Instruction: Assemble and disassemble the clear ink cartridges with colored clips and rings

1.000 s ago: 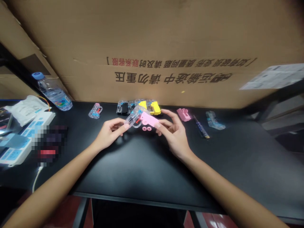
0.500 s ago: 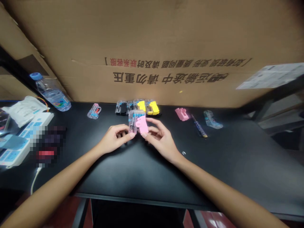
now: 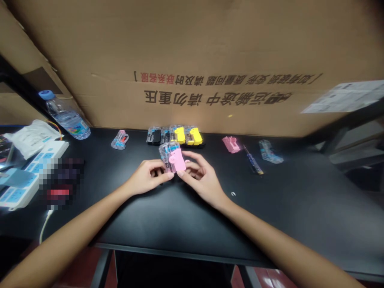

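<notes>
Above the middle of the table, my left hand (image 3: 150,176) is closed on the lower left of a clear plastic casing (image 3: 165,153) with blue parts inside. My right hand (image 3: 203,176) pinches a pink plastic cover (image 3: 179,161), which lies against the casing's right side. I cannot tell whether the two are locked together. Just behind them stands a row of similar clear casings, some with yellow covers (image 3: 194,136) and some with black covers (image 3: 155,137). Fingers hide the lower edges of both held parts.
To the right lie a loose pink part (image 3: 231,144), a screwdriver (image 3: 253,161), a clear casing (image 3: 270,152) and a small white piece (image 3: 233,194). On the left are another clear casing (image 3: 119,140), a water bottle (image 3: 67,118) and a power strip (image 3: 33,172). Cardboard (image 3: 192,48) walls the back.
The pink cover has moved left over the clear casing and now sits closer against it. Both hands have drawn slightly closer together, and the casing tilts a little more to the left.
</notes>
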Motion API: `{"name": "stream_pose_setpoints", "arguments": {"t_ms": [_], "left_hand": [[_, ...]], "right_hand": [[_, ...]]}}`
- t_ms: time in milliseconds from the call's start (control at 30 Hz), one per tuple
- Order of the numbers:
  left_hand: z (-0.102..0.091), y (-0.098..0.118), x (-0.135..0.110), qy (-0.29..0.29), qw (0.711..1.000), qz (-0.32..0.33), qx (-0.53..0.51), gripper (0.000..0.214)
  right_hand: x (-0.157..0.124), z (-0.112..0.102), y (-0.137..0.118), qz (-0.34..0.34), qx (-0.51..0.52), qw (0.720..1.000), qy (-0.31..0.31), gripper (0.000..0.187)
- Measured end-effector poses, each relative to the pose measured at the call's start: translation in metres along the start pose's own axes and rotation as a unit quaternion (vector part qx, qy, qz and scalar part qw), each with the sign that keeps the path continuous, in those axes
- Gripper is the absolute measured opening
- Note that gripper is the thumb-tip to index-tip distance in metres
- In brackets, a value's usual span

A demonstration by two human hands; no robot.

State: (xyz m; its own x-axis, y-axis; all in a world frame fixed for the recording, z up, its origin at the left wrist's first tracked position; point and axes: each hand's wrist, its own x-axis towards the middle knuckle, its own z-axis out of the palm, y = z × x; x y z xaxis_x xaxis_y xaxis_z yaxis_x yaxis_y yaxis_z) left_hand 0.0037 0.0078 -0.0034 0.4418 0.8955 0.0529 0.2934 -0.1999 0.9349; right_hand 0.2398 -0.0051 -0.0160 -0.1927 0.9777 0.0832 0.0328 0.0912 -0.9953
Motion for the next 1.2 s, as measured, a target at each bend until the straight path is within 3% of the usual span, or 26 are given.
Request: {"name": "stream_pose_setpoints", "arguments": {"t_ms": [200,333,567,800,1200], "left_hand": [[0.002,0.0,0.0,-0.01,1.0,-0.012,0.005,0.036],[-0.003,-0.002,0.003,0.005,0.998,-0.028,-0.053,0.039],[-0.022,-0.013,0.015,0.097,0.978,-0.096,-0.157,0.05],[-0.033,-0.013,0.039,0.074,0.963,-0.197,-0.167,0.037],[-0.038,-0.024,0.058,0.063,0.97,-0.191,-0.134,0.049]], "right_hand": [[-0.002,0.007,0.006,0.017,0.024,0.999,-0.036,0.071],[-0.001,0.007,0.01,0.018,0.034,0.998,-0.057,0.081],[-0.004,0.008,0.012,0.007,0.001,0.998,-0.063,0.065],[-0.003,0.006,0.013,-0.011,-0.009,0.997,-0.081,0.058],[-0.003,0.004,0.012,-0.007,-0.014,0.994,-0.106,0.051]]}}
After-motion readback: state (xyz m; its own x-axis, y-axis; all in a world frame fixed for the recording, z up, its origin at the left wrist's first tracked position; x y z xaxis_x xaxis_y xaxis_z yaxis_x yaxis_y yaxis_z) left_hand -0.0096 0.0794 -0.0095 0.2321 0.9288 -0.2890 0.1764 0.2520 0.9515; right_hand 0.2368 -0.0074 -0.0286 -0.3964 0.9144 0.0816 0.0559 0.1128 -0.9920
